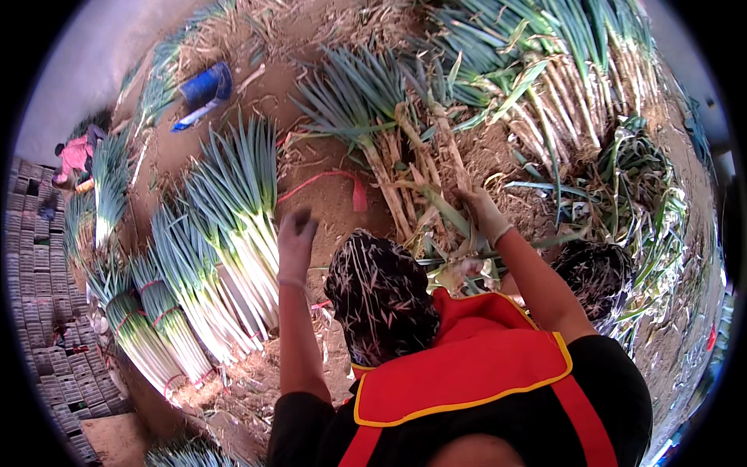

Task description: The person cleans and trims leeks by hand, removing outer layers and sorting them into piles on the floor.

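Observation:
My left hand (296,242), in a thin pale glove, is raised beside a row of cleaned long green onions (245,262) with white stems; its fingers are slightly blurred and it holds nothing. My right hand (484,215), also gloved, grips the lower end of an untrimmed long green onion (449,140) with a brown, dirty stem. More untrimmed onions (385,169) lie just left of it. Peeled leaves and scraps (461,268) lie below the right hand, near my knees. A red tie strip (358,192) lies on the soil between the hands.
Tied bundles of onions (140,333) stand at the lower left. A large heap of untrimmed onions (560,105) is at the upper right, with a leaf waste pile (642,192) below. A blue container (207,87) lies at the upper left. Another person (76,156) works at the far left beside stacked crates (44,280).

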`<act>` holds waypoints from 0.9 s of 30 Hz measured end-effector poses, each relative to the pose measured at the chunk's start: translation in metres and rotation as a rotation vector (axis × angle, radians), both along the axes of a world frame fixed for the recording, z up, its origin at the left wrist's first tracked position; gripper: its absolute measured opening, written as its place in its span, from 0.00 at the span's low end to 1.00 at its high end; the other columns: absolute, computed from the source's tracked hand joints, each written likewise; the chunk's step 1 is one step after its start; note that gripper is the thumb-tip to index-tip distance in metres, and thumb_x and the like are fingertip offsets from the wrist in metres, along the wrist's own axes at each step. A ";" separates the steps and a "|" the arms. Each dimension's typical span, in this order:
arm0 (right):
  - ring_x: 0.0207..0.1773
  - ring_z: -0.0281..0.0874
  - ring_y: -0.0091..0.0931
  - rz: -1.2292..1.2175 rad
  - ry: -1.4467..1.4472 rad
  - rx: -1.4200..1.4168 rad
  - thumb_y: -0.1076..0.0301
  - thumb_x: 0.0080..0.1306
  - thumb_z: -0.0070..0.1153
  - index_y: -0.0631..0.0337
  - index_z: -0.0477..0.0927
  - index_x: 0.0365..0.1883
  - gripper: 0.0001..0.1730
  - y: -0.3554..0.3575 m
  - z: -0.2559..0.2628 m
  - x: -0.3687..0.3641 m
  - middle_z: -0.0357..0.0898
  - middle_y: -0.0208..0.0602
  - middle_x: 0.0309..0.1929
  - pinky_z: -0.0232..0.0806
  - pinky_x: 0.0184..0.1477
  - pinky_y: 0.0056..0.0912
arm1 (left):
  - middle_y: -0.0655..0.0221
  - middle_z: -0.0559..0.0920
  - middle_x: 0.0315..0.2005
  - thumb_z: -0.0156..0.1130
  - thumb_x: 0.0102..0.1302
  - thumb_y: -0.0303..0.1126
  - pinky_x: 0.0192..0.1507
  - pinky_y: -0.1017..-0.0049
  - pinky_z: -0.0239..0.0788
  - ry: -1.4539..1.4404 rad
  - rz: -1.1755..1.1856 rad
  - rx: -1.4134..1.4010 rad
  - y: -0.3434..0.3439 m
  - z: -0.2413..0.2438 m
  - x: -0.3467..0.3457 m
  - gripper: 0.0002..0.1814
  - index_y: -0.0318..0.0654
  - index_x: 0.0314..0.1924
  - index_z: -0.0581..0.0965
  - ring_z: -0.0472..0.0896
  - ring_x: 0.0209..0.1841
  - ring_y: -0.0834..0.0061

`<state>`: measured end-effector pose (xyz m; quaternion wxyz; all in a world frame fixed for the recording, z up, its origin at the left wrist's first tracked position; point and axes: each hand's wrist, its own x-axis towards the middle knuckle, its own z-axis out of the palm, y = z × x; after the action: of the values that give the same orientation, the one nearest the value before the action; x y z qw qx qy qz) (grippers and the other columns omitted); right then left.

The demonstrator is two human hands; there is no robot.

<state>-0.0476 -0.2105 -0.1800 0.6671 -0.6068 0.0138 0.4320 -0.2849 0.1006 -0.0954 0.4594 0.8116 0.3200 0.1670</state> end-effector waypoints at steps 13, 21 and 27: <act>0.27 0.75 0.38 0.033 -0.961 -0.292 0.61 0.63 0.58 0.63 0.74 0.39 0.14 -0.064 0.054 -0.103 0.78 0.44 0.28 0.69 0.32 0.39 | 0.65 0.80 0.45 0.63 0.63 0.36 0.53 0.54 0.71 -0.701 -0.615 -1.282 -0.122 0.116 0.250 0.19 0.36 0.51 0.74 0.77 0.50 0.63; 0.37 0.78 0.27 -0.342 -1.166 0.132 0.64 0.63 0.62 0.68 0.72 0.45 0.19 0.021 0.200 0.012 0.80 0.41 0.35 0.73 0.42 0.29 | 0.66 0.81 0.42 0.63 0.64 0.34 0.45 0.57 0.74 -0.708 -0.616 -1.315 -0.138 0.082 0.250 0.14 0.39 0.48 0.76 0.78 0.45 0.66; 0.26 0.74 0.18 -0.101 -0.736 0.211 0.73 0.62 0.60 0.62 0.76 0.41 0.10 0.035 0.219 0.030 0.80 0.30 0.29 0.69 0.27 0.22 | 0.68 0.80 0.35 0.64 0.63 0.34 0.37 0.67 0.76 -0.732 -0.450 -1.248 -0.138 0.100 0.237 0.13 0.40 0.46 0.76 0.79 0.34 0.68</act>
<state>-0.0181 -0.1752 0.0393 0.7066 -0.6478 -0.2413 0.1510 -0.0480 -0.0372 0.0049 0.9334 0.3395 0.0089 0.1157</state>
